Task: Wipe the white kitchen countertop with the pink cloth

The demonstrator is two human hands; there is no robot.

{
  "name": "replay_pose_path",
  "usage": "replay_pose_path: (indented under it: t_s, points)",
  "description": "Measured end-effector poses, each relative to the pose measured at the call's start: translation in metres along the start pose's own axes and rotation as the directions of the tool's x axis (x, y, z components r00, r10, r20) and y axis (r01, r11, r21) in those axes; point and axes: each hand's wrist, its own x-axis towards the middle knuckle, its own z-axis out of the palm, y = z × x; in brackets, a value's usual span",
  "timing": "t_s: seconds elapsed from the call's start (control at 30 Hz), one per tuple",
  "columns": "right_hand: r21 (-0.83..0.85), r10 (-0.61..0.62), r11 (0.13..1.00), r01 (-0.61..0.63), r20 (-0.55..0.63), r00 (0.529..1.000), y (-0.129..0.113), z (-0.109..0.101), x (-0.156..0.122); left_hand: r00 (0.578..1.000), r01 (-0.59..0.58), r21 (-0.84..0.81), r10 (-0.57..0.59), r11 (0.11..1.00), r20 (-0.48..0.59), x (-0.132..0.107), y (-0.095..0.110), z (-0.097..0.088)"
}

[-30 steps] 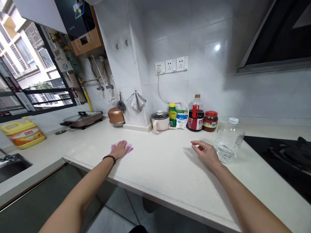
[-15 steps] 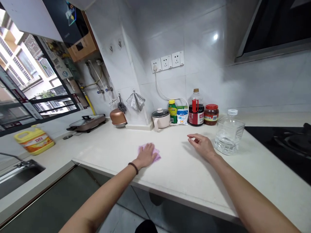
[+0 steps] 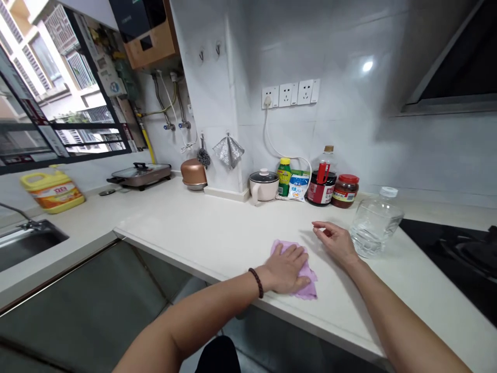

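My left hand (image 3: 286, 269) lies flat, fingers spread, pressing a pink cloth (image 3: 306, 286) onto the white countertop (image 3: 217, 233) near its front edge. A dark bead bracelet sits on that wrist. My right hand (image 3: 336, 241) rests on the counter just right of the cloth, fingers loosely curled with nothing in them, and stops a little short of a clear plastic bottle (image 3: 373, 221) with a white cap and some water in it.
Along the back wall stand a small cream pot (image 3: 263, 185), a green bottle, a white bag, a dark sauce bottle (image 3: 321, 181) and a red-lidded jar (image 3: 345, 190). A black hob (image 3: 458, 248) lies right. A sink (image 3: 23, 243), yellow jug (image 3: 52, 190) and electric pan (image 3: 140, 175) are left.
My left hand has slid the pink cloth to the right along the counter, from the left part to beside my right hand. My right hand has stayed by the bottle.
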Motion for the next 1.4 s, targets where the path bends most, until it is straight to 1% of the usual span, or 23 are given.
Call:
replay_pose_path:
  t_s: [0.07, 0.13, 0.2, 0.23, 0.27, 0.33, 0.43, 0.5, 0.57, 0.6, 0.67, 0.73, 0.77, 0.8, 0.83, 0.87, 0.97, 1.03, 1.13, 1.2, 1.23, 1.3, 1.4]
  points:
    - [0.009, 0.016, 1.0, -0.016, -0.004, 1.0, -0.001, -0.001, -0.001, 0.998, 0.067, 0.011, -0.067, 0.998, -0.009, -0.014, -0.021, -0.003]
    - [0.018, 0.023, 1.0, -0.023, -0.003, 1.0, -0.002, -0.001, -0.001, 0.987, 0.159, 0.024, -0.158, 0.987, -0.024, -0.033, -0.048, -0.007]
    - [0.022, 0.026, 0.999, -0.026, 0.01, 1.0, -0.003, 0.0, -0.002, 0.962, 0.27, 0.038, -0.268, 0.962, -0.041, -0.057, -0.082, -0.01]
    - [0.024, 0.029, 0.999, -0.029, 0.016, 0.999, -0.003, 0.001, -0.002, 0.94, 0.34, 0.044, -0.337, 0.94, -0.057, -0.07, -0.1, -0.012]
    - [0.024, 0.033, 0.999, -0.033, 0.02, 0.999, -0.003, 0.001, -0.002, 0.91, 0.411, 0.05, -0.407, 0.91, -0.073, -0.084, -0.119, -0.014]
    - [0.027, 0.039, 0.999, -0.04, 0.022, 0.999, -0.002, 0.002, -0.003, 0.831, 0.555, 0.059, -0.549, 0.83, -0.095, -0.115, -0.159, -0.018]
    - [0.025, 0.037, 0.999, -0.038, 0.019, 0.999, 0.001, 0.002, -0.003, 0.682, 0.73, 0.064, -0.722, 0.68, -0.115, -0.163, -0.214, -0.023]
    - [0.022, 0.037, 0.999, -0.038, 0.02, 0.999, 0.001, 0.001, -0.003, 0.586, 0.81, 0.066, -0.798, 0.583, -0.138, -0.19, -0.243, -0.026]
    - [0.017, 0.047, 0.999, -0.047, 0.02, 0.999, 0.001, 0.002, -0.003, 0.52, 0.854, 0.066, -0.839, 0.516, -0.159, -0.207, -0.261, -0.028]
    - [0.016, 0.053, 0.998, -0.054, 0.02, 0.998, 0.0, 0.002, -0.002, 0.501, 0.865, 0.066, -0.85, 0.497, -0.165, -0.212, -0.267, -0.028]
    - [0.012, 0.063, 0.998, -0.063, 0.017, 0.998, -0.002, 0.002, -0.002, 0.473, 0.881, 0.064, -0.864, 0.469, -0.171, -0.215, -0.27, -0.028]
    - [0.012, 0.059, 0.998, -0.059, 0.004, 0.998, -0.005, 0.003, -0.001, 0.451, 0.892, 0.063, -0.876, 0.447, -0.172, -0.211, -0.264, -0.026]
    - [0.011, 0.052, 0.999, -0.052, -0.006, 0.999, -0.006, 0.004, 0.0, 0.453, 0.891, 0.066, -0.875, 0.449, -0.169, -0.207, -0.259, -0.024]
    - [0.008, 0.043, 0.999, -0.043, -0.017, 0.999, -0.006, 0.004, 0.001, 0.465, 0.885, 0.072, -0.87, 0.46, -0.165, -0.204, -0.251, -0.022]
    - [0.004, 0.033, 0.999, -0.033, -0.026, 0.999, -0.007, 0.005, 0.002, 0.487, 0.873, 0.081, -0.859, 0.48, -0.16, -0.199, -0.242, -0.02]
    - [0.0, 0.025, 1.0, -0.025, -0.032, 0.999, -0.007, 0.006, 0.003, 0.518, 0.855, 0.093, -0.842, 0.51, -0.151, -0.195, -0.232, -0.018]
    - [-0.018, 0.018, 1.0, -0.018, -0.028, 0.999, -0.007, 0.008, 0.004, 0.635, 0.772, 0.122, -0.765, 0.623, -0.108, -0.18, -0.191, -0.012]
    - [-0.023, 0.027, 0.999, -0.028, -0.03, 0.999, -0.006, 0.009, 0.004, 0.731, 0.681, 0.124, -0.68, 0.721, -0.062, -0.168, -0.159, -0.009]
    - [-0.015, 0.039, 0.999, -0.04, -0.043, 0.998, -0.007, 0.01, 0.004, 0.872, 0.486, 0.097, -0.489, 0.868, 0.005, -0.146, -0.111, -0.01]
    - [-0.011, 0.034, 0.999, -0.035, -0.042, 0.999, -0.009, 0.01, 0.003, 0.938, 0.342, 0.07, -0.345, 0.937, 0.037, -0.13, -0.085, -0.012]
    - [-0.012, 0.029, 0.999, -0.03, -0.04, 0.999, -0.01, 0.011, 0.003, 0.96, 0.274, 0.059, -0.277, 0.96, 0.049, -0.12, -0.074, -0.013]
    - [-0.017, 0.022, 1.0, -0.022, -0.035, 0.999, -0.011, 0.011, 0.003, 0.986, 0.153, 0.046, -0.156, 0.987, 0.057, -0.1, -0.057, -0.013]
    - [-0.019, 0.022, 1.0, -0.022, -0.024, 0.999, -0.011, 0.011, 0.003, 0.999, 0.035, 0.042, -0.037, 0.999, 0.035, -0.067, -0.044, -0.011]
